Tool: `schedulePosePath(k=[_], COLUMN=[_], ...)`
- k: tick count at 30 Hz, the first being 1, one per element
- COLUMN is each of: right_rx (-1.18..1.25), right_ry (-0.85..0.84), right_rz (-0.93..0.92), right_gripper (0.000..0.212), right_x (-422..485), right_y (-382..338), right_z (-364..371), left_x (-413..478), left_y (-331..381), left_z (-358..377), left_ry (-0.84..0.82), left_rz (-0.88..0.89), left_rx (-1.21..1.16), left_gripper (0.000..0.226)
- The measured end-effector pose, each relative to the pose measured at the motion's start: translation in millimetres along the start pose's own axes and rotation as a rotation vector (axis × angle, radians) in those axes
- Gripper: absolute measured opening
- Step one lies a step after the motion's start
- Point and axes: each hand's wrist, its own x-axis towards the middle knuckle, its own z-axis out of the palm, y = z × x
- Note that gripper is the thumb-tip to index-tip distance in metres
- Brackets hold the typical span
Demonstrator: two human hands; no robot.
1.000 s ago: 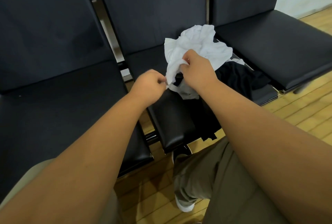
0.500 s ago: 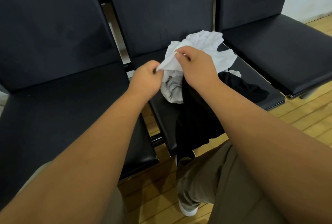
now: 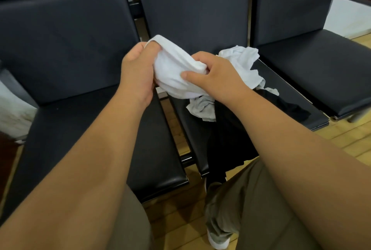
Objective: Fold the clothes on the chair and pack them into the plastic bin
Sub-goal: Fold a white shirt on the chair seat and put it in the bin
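Note:
Both hands hold a white garment (image 3: 172,69) up over the gap between two black chairs. My left hand (image 3: 138,69) grips its left edge with fingers curled into the fabric. My right hand (image 3: 212,75) pinches its bunched right part between thumb and fingers. The rest of the white cloth (image 3: 243,63) trails onto the middle chair seat (image 3: 301,97). A grey garment (image 3: 202,107) lies under my right wrist. A black garment (image 3: 230,135) hangs over that seat's front edge. No plastic bin is in view.
Three black padded chairs stand in a row; the left seat (image 3: 80,133) and right seat (image 3: 331,73) bear nothing. Wooden floor (image 3: 345,139) shows at right and below. My legs in olive trousers (image 3: 251,205) are at the bottom. Something white (image 3: 12,109) sits at far left.
Both hands have lifted the white garment up and to the left, off the pile. The grey garment under it is now uncovered. The camera moved closer.

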Motion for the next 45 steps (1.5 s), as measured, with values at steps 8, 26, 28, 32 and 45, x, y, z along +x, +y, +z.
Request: schedulePosePath(k=[8,26,28,32,45], right_rx=[0.165,0.299,0.222,0.137,0.469], right_ry=[0.032,-0.459,-0.498,-0.582,-0.313], right_rz=[-0.072,0.040,0.053,0.052,0.114], right_gripper=[0.038,0.062,0.061,0.051,0.023], right_x=[-13.0,-51.7,-49.8,-41.1,-2.9], right_y=[-54.6,-160.0,-157.7,-149.9,-124.5], right_z=[29.7,159.0,168.0,177.7,181.4], left_x=[-34.0,-132.2,-135.0,-135.2,-93.7], left_y=[54.1,106.3,102.4,91.6,63.8], left_z=[-70.2,-233.4,-241.7,-236.0,-197.3], left_ry=[0.078,0.576,0.560,0.386,0.137], left_rz=[0.013,-0.041,-0.046,-0.091,-0.027], left_rx=[0.156,0.095,0.131,0.333,0.650], left_gripper=[0.014,0.048,0.048,0.020,0.040])
